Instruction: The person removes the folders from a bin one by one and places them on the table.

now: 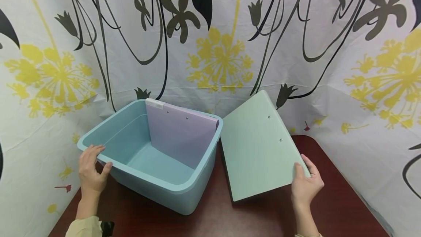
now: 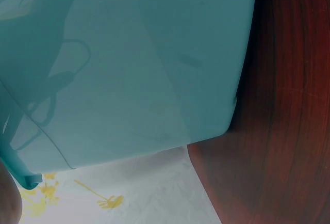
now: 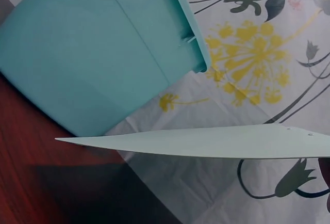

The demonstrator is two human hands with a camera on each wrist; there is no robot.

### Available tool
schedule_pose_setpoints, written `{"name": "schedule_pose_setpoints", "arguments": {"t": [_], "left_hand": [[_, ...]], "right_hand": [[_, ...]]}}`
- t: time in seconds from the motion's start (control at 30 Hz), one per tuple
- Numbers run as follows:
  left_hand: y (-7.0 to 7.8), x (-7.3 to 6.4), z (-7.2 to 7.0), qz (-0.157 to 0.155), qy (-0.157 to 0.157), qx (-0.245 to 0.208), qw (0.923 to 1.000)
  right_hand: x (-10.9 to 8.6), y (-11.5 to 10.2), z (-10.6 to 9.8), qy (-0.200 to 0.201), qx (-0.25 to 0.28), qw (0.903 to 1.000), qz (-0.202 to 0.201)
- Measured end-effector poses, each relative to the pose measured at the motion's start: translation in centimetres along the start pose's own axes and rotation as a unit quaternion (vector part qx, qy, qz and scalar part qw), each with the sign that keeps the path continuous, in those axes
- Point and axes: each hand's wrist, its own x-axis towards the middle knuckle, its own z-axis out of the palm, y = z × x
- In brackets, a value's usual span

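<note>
The right hand (image 1: 306, 184) grasped the pale green folder (image 1: 260, 149) at its lower right corner, with the thumb pressed on the face turned toward the head camera and the other fingers wrapped behind the edge. From that corner the folder reached up and to the left, tilted, above the bench (image 1: 217, 222) and just to the right of the blue tub (image 1: 141, 176); whether its lowest corner touched the wood could not be told. Its face was flat, plain and smooth, and two small metal rivets sat near the right edge. The right wrist view caught it nearly edge-on, as a thin, pointed sliver.

The left hand (image 1: 93, 171) lay at the tub's near left corner, its fingers loose over the rim and the thumb spread apart, touching rather than clenched. Inside the tub, a lilac folder (image 1: 184, 134) stood against the far wall, also with two rivets and a whitish label at its upper left.
</note>
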Motion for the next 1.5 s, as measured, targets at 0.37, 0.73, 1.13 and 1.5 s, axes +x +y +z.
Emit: {"name": "schedule_pose_setpoints", "arguments": {"t": [0.37,0.73,1.13,1.5], "left_hand": [[0.0,0.0,0.1,-0.001,0.000,-0.002,1.0000],[-0.1,-0.1,0.1,0.003,0.004,-0.006,1.0000],[-0.1,-0.1,0.1,0.006,0.007,-0.006,0.9999],[0.1,0.0,0.1,0.003,0.007,-0.006,1.0000]], "right_hand": [[-1.2,1.6,-0.6,0.003,-0.016,0.9994,0.029],[-2.1,3.8,-0.6,-0.002,0.002,0.9999,0.012],[-3.2,4.0,-0.9,-0.010,-0.150,0.9879,0.039],[-4.0,4.2,-1.4,-0.067,-0.212,0.9738,0.048]]}}
